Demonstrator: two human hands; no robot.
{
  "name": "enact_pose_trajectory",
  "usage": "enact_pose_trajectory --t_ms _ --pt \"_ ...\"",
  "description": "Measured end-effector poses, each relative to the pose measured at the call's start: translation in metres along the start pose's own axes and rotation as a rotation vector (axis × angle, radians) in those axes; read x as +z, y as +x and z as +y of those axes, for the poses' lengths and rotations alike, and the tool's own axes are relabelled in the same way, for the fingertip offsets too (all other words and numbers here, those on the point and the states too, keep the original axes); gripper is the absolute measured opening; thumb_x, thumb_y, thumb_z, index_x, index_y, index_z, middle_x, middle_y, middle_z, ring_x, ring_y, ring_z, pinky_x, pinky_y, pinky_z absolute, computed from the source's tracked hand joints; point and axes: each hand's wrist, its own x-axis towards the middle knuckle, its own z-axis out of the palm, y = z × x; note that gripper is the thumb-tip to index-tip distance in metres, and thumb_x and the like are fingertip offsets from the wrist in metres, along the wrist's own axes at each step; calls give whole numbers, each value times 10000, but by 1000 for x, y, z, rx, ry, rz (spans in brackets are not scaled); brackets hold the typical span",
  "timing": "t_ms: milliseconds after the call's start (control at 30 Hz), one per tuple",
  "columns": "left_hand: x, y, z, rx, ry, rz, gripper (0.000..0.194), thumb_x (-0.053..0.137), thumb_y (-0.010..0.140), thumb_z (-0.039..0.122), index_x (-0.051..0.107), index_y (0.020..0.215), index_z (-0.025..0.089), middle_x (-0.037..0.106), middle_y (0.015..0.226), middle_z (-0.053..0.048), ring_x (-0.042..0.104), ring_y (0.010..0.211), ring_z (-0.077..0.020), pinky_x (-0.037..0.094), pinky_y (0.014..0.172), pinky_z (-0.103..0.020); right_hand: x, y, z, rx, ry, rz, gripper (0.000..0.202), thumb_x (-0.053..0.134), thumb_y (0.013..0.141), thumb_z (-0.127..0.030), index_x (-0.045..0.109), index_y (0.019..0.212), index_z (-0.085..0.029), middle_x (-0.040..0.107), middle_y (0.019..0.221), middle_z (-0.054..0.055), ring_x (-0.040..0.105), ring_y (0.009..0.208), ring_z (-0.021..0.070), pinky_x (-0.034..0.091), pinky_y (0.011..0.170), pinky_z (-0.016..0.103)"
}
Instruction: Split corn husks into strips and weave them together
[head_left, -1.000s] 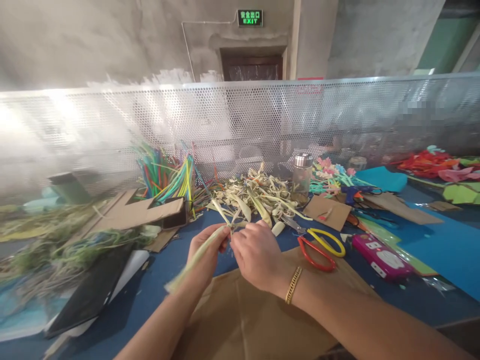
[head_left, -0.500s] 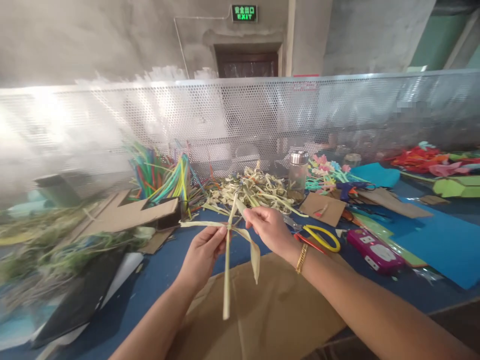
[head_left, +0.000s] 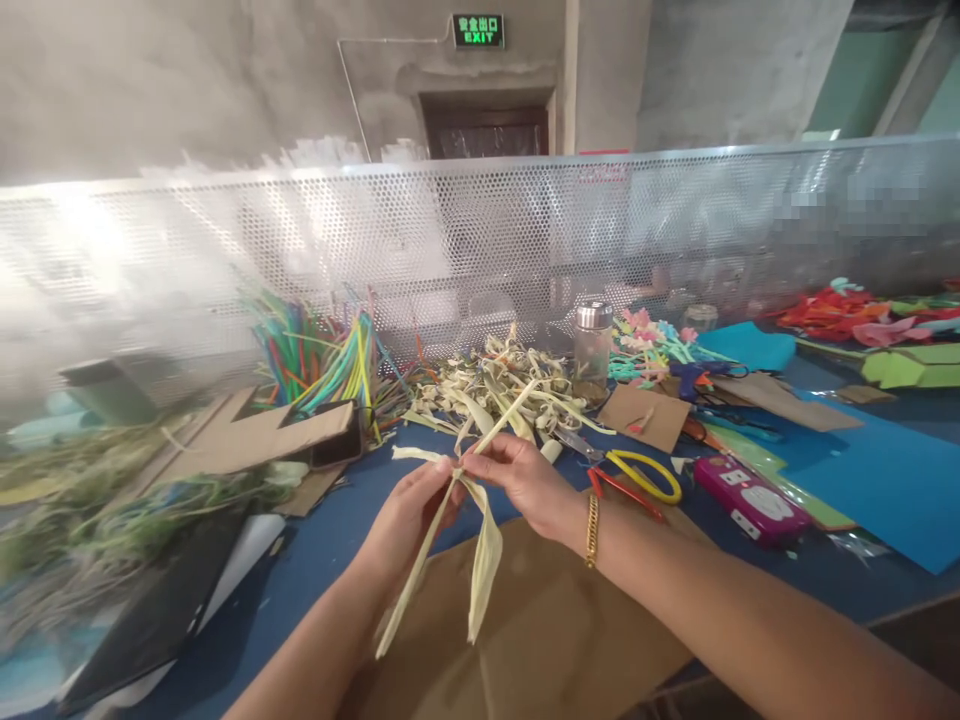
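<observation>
Pale dried corn husk strips [head_left: 486, 560] cross in a knot in front of me, their ends pointing several ways. My left hand [head_left: 405, 515] pinches the crossing between thumb and fingers. Close beside it, the thumb and fingers of my right hand [head_left: 521, 485] are closed on a strip at the right of the knot. Two tails hang below over a brown cardboard sheet [head_left: 577, 620]. Behind my hands lies a heap of loose corn husk pieces [head_left: 517, 375]. Scissors [head_left: 643, 477] with a yellow and a red handle rest right of my right hand.
A lidded glass jar [head_left: 593, 345] stands behind the scissors. Coloured pipe cleaners [head_left: 315, 350] and cut cardboard [head_left: 277, 440] are at the left. A purple case [head_left: 750, 500] and blue sheets [head_left: 892, 470] lie right. A perforated metal screen [head_left: 495, 230] borders the table's back.
My right hand has come down and left, close to the knot, now gripping a strip there. The hanging tails have swung left, and the view has shifted slightly.
</observation>
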Motion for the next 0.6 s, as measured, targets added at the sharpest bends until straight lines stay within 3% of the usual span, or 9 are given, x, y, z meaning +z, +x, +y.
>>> enact_pose_trajectory --t_ms 167,433,600 --pt "0 0 -2 44 167 18 356 741 689 430 564 554 152 472 521 29 367 509 -87 287 504 -221 1 -1 1 -65 -69 30 211 683 764 -368 614 689 -183 607 704 -4 551 693 141 456 737 307" --pt "1 -1 -2 65 197 -20 358 722 719 418 565 538 152 434 503 37 316 501 -85 270 500 -225 1 1 -2 -75 -131 132 237 681 735 -381 587 673 -172 538 667 -27 470 664 119 401 693 276" --pt "2 -3 1 53 88 11 340 687 746 471 646 689 138 558 611 -4 414 541 -91 322 524 -211 -9 3 -6 -73 -285 64 380 580 815 -529 559 664 -181 506 641 -25 454 641 118 367 654 268"
